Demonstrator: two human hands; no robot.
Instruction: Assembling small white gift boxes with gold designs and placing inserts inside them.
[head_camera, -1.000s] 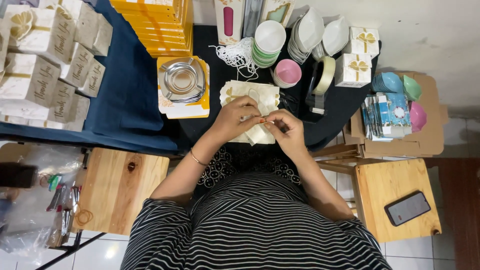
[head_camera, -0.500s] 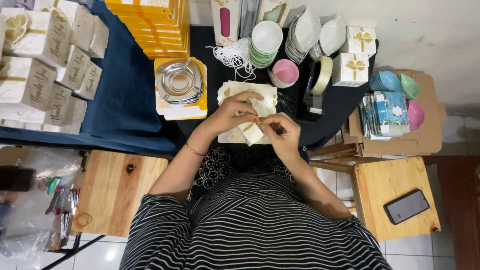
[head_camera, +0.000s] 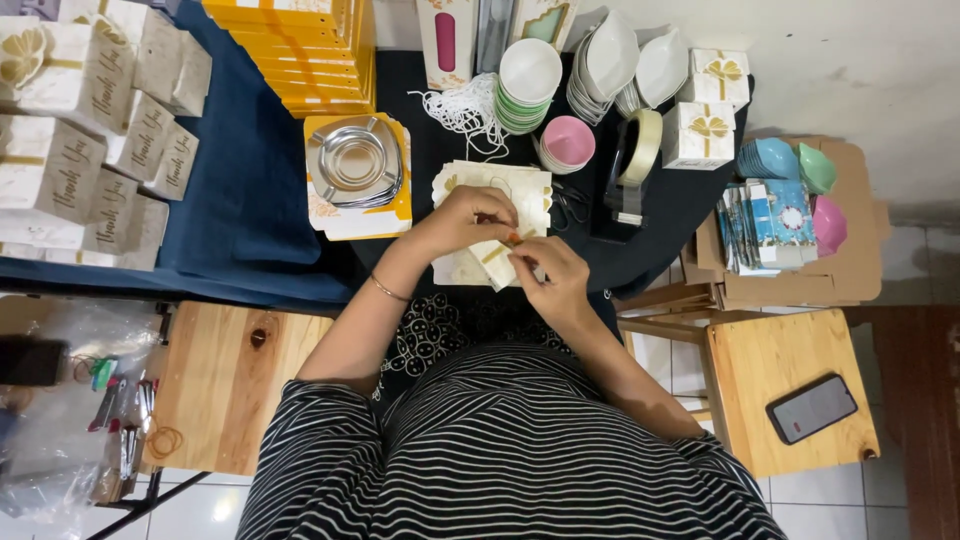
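Observation:
My left hand (head_camera: 462, 218) and my right hand (head_camera: 553, 281) meet over a small cream-coloured paper gift box (head_camera: 497, 262) with gold trim, and both hold it. The box lies tilted between my fingers, above a stack of flat cream box blanks (head_camera: 530, 190) on the black table (head_camera: 680, 215). Something small and orange shows between my fingertips. A thin bracelet sits on my left wrist.
Silver dishes in a yellow tray (head_camera: 354, 172) lie left of my hands. Stacked bowls (head_camera: 528, 82), a pink bowl (head_camera: 567, 141), a tape dispenser (head_camera: 634, 162) and scissors (head_camera: 570, 204) stand behind. Finished boxes (head_camera: 80, 130) fill the left. A phone (head_camera: 812, 407) rests on a wooden stool.
The small box has been turned and brought lower between my hands. My right hand has slid down and nearer to my body; my left hand stays over the blanks.

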